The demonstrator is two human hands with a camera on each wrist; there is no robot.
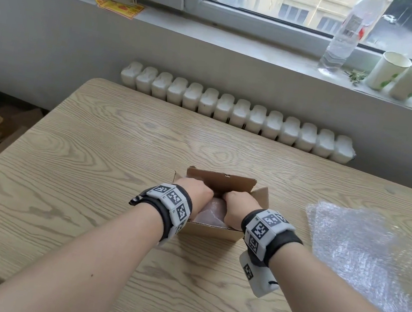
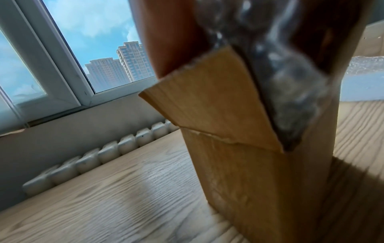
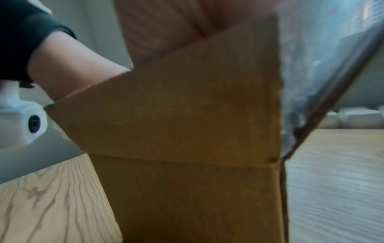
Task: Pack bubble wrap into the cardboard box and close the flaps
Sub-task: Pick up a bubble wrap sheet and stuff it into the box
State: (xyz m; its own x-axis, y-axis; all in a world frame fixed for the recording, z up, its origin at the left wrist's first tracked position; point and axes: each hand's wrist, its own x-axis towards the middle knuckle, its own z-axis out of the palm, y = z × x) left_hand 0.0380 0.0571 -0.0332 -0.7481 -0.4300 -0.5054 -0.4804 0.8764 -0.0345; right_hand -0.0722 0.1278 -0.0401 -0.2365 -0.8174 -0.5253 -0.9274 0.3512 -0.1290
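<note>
Head view: box (image 1: 214,230) near centre of wooden surface (image 1: 89,163), flaps up. Left hand (image 1: 193,191) and right hand (image 1: 241,206) both inside box opening, on bubble wrap (image 1: 210,211); fingers hidden, grip state cannot tell. Spare wrap sheet (image 1: 372,260) lies right of box.

Left wrist view: box side flap (image 2: 214,102) tilted outward, wrap behind it.

Right wrist view: blurred; cardboard flap up, wrap at right edge.

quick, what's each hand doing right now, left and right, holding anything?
Left hand: down in the cardboard box on the bubble wrap; fingers hidden, grip cannot be told.
Right hand: likewise in the box on the wrap; cannot be told.
</note>
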